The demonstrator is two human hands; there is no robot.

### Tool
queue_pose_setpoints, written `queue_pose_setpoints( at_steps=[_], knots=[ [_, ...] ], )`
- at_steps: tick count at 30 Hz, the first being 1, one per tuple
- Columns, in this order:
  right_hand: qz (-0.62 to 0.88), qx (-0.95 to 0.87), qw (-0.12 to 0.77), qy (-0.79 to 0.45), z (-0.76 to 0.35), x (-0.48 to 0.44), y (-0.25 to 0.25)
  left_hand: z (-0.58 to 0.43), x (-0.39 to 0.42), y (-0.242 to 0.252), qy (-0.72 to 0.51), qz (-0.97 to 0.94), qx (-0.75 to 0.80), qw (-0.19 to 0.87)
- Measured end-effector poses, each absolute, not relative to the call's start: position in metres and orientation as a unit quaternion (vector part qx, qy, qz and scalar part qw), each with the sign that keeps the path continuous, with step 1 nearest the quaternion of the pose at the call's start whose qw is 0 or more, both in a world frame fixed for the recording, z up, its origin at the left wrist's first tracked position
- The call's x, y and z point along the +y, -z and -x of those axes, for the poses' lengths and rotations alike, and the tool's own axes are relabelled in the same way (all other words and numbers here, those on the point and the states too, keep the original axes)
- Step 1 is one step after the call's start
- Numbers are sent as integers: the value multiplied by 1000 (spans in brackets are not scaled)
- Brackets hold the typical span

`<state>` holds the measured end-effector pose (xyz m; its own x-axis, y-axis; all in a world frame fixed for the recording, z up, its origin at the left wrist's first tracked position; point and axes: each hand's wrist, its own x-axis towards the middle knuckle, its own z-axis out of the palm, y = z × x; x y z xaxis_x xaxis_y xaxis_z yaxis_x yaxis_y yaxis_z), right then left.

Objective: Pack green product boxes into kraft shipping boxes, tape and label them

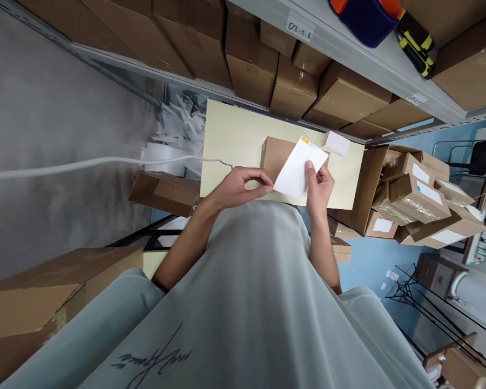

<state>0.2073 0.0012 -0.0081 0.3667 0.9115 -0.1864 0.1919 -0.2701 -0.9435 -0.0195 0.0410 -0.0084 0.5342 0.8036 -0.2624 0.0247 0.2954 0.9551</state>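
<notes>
A white label point(298, 172) with a small orange-yellow mark and fine print at its top edge is held tilted above the table. My right hand point(319, 186) grips its right side, thumb on top and fingers beneath. At the lower left corner of the label, my left hand point(245, 186) pinches with thumb and fingertips. Partly covered by the label, a brown cardboard box point(276, 154) lies on the pale yellow tabletop point(230, 132). A stack of white labels point(336, 143) sits behind and to the right of my right hand.
Shelving with cardboard boxes point(251, 70) runs along the back, a yellow-black cutter point(417, 51) on its upper shelf. On the right, a large carton point(354, 186) holds several labelled boxes point(419, 197). An open box point(164, 192) stands left, below a white cable point(125, 160).
</notes>
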Motion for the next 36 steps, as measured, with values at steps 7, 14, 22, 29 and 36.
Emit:
queue_pose_setpoints(
  at_steps=[7, 14, 22, 29, 36],
  knots=[
    [697, -382, 448, -410, -203, 5, 9, 22, 37, 10, -284, -541, 396, 685],
    [678, -352, 442, -471, -201, 10, 34, 20, 33, 13, -301, -519, 408, 688],
    [670, -464, 380, -436, -195, -17, 21, 15, 25, 27, -319, -554, 422, 643],
    [620, -509, 366, -472, -184, -30, -6, 10, 17, 26, -299, -587, 422, 623],
    [642, -471, 364, -484, -199, -29, 8, 6, 16, 26, -300, -573, 425, 633]
  ],
)
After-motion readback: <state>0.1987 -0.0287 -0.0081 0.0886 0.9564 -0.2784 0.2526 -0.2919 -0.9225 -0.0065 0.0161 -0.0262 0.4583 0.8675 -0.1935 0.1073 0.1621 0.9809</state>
